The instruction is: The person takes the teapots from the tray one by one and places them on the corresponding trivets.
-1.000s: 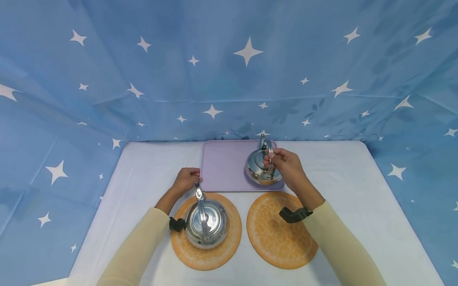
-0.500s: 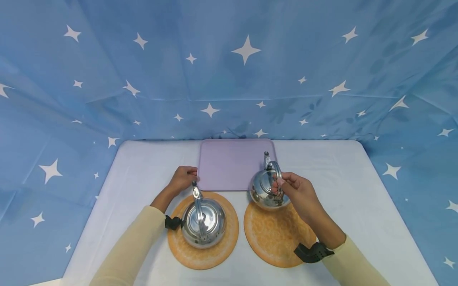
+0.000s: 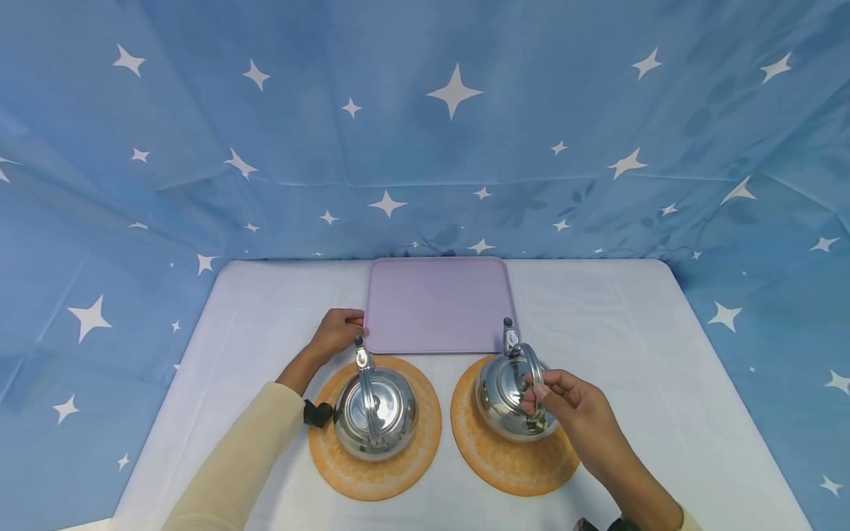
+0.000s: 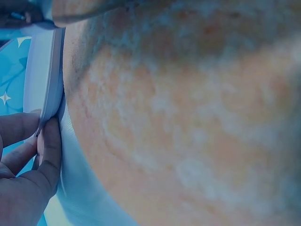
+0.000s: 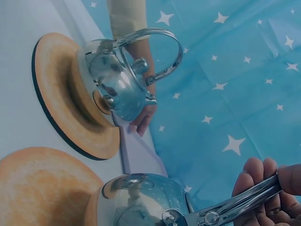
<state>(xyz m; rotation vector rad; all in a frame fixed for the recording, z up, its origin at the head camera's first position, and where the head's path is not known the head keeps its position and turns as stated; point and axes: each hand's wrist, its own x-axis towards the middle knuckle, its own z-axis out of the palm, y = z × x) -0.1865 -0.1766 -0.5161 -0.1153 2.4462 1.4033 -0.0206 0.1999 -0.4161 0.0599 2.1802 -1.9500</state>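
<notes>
My right hand grips the arched handle of a shiny steel kettle. That kettle is upright over the right-hand orange round placemat, its spout pointing away; whether its base touches the mat I cannot tell. At the far side lies a flat lilac tray. My left hand pinches the tray's left edge near its front corner, thumb and fingers on the rim in the left wrist view. A second steel kettle stands on the left placemat, close to my left wrist.
A white cloth covers the table. Blue curtain fabric with white stars rises behind the table and along both sides. The two placemats sit side by side in front of the tray.
My right hand has carried the kettle from the tray's right end toward me, over the right placemat. The left hand keeps its place at the tray edge.
</notes>
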